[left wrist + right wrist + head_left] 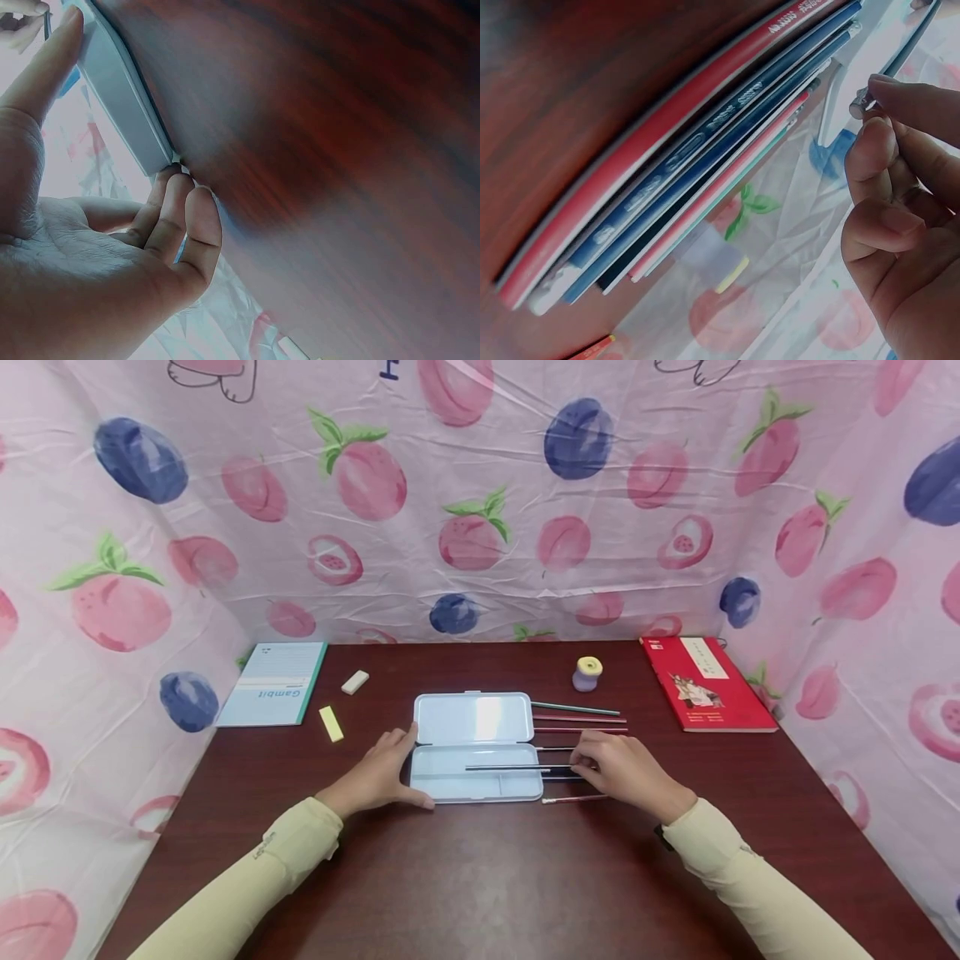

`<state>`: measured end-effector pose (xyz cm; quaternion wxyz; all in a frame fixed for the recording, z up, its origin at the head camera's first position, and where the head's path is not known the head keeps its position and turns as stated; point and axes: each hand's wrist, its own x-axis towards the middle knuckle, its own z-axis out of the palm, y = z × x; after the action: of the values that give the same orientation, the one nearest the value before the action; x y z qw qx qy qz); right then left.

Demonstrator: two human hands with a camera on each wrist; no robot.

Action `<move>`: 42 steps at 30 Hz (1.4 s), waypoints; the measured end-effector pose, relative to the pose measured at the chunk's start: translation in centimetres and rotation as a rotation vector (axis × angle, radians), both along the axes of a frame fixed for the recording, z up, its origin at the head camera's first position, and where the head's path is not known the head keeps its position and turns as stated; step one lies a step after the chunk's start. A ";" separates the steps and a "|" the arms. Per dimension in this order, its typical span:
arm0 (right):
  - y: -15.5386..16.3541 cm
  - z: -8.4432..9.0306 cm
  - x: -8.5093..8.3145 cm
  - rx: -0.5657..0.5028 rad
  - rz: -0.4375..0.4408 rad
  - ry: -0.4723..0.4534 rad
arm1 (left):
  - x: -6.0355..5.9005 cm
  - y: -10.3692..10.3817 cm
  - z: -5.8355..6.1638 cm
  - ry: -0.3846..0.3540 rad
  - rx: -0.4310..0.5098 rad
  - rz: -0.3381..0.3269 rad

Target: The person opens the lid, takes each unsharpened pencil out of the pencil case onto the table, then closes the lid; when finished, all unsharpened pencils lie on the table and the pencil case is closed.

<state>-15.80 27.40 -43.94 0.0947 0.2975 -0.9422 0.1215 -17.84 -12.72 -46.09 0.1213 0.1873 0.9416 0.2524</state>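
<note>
Right hand (626, 772) pinches dark pencil (506, 767) | pencil lies lengthwise over case tray (450, 785), leftward | left hand (378, 772) relaxed, steadies case

The pale blue notebook (273, 683) lying at the far left of the tabletop (480, 877) reads "Gambit" on its cover; print on the red book (705, 683) and pencils (705, 172) is illegible.

The right hand (626, 772) covers the near ends of several pencils (577, 720) on the counter (480, 877), so their count there cannot be told. The red book's (705, 683) cover print is too small to read. In the left wrist view the pencil case (120, 90) is cut off by the top edge, and the counter is blurred.
</note>
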 end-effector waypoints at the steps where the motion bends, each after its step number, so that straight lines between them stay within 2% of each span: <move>1: 0.2 0.0 0.1 -0.001 -0.005 -0.008 | 0.0 0.0 0.0 -0.002 0.001 0.001; 7: 1.2 -0.1 0.9 0.007 -0.016 -0.048 | 0.1 0.0 -0.1 -0.006 0.001 0.004; 16: 2.4 -0.4 2.0 0.021 -0.022 -0.059 | 0.0 0.1 -0.1 -0.003 -0.004 0.000; 26: 4.2 -1.1 3.1 -0.021 0.010 -0.033 | 0.0 0.0 0.0 -0.010 0.008 -0.001; 34: 5.5 -1.1 3.8 0.015 -0.027 -0.098 | 0.0 0.0 -0.2 -0.008 0.006 -0.004; 42: 6.5 -1.0 4.1 0.035 -0.031 -0.093 | 0.0 0.0 -0.2 -0.013 -0.003 0.000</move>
<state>-11.68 33.92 -44.96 0.0475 0.2787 -0.9520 0.1171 -17.87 -12.70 -46.32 0.1278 0.1853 0.9412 0.2520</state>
